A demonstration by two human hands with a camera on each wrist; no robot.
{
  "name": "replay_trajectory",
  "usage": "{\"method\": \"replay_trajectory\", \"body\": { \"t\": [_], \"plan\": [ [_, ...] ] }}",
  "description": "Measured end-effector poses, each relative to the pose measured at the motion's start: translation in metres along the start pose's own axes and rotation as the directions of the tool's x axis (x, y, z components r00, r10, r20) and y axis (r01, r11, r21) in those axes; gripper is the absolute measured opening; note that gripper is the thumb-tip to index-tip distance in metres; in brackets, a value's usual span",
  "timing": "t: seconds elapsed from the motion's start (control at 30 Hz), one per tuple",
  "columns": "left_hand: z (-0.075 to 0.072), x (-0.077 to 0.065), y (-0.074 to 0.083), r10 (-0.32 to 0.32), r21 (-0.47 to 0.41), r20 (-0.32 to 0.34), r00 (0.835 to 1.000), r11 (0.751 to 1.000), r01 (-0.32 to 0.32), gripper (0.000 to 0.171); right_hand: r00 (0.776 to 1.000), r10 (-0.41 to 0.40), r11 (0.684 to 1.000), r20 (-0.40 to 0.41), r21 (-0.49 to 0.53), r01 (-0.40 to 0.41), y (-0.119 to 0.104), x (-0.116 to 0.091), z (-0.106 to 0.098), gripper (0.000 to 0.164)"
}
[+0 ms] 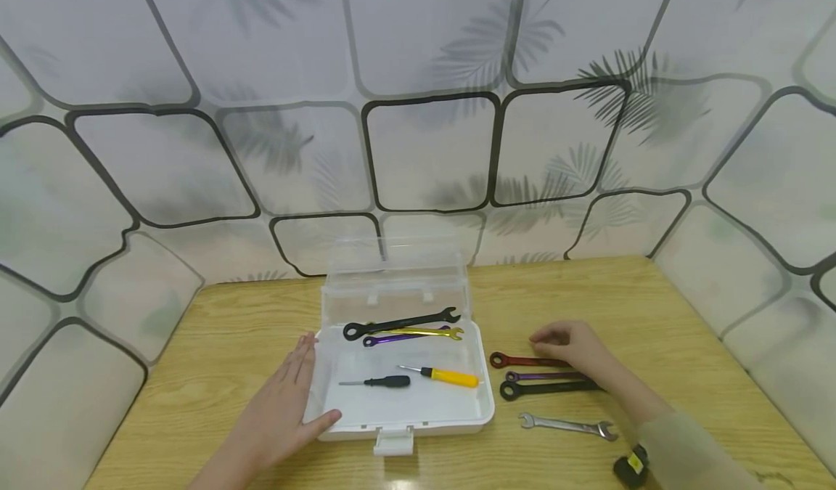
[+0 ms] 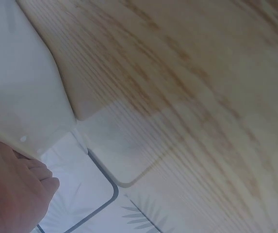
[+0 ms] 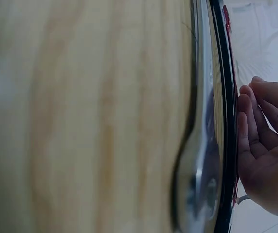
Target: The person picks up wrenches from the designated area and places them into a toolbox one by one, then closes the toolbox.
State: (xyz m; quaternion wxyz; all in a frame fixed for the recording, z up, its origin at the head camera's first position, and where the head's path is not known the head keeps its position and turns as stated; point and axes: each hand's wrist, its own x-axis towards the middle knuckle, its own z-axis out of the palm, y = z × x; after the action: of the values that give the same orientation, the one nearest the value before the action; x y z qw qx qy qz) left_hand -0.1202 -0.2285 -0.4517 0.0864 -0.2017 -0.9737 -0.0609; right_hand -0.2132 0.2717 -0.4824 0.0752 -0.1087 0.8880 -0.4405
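A white plastic toolbox (image 1: 366,428) stands with its clear lid (image 1: 392,265) raised. My left hand (image 1: 277,403) lies along its left side with fingers extended, the thumb at the front rim. Inside are a black wrench (image 1: 398,324), a gold wrench (image 1: 424,332), a purple wrench (image 1: 392,338), a black screwdriver (image 1: 392,382) and a yellow-handled screwdriver (image 1: 457,379). To the right, my right hand (image 1: 581,348) hovers beside a red wrench (image 1: 529,361), its fingers loosely bent around nothing in the right wrist view. The forearm partly covers the wrenches' right ends.
Below the red wrench lie another purple wrench (image 1: 542,376), another black wrench (image 1: 548,388) and a silver open-end wrench (image 1: 568,425). A black object with a yellow label (image 1: 631,468) sits near the right sleeve. Patterned panels (image 1: 424,156) enclose the wooden table (image 1: 228,323).
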Motion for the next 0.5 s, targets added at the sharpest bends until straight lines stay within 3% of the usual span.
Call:
{"method": "replay_trajectory", "body": {
  "t": [0.5],
  "plan": [
    [0.0023,-0.0003,-0.0008,0.024,0.009,-0.031,0.999,1.000,-0.023,0.109,0.996,-0.072,0.997,0.057,-0.013,0.073,0.0090,-0.0044,0.0013,0.028]
  ]
}}
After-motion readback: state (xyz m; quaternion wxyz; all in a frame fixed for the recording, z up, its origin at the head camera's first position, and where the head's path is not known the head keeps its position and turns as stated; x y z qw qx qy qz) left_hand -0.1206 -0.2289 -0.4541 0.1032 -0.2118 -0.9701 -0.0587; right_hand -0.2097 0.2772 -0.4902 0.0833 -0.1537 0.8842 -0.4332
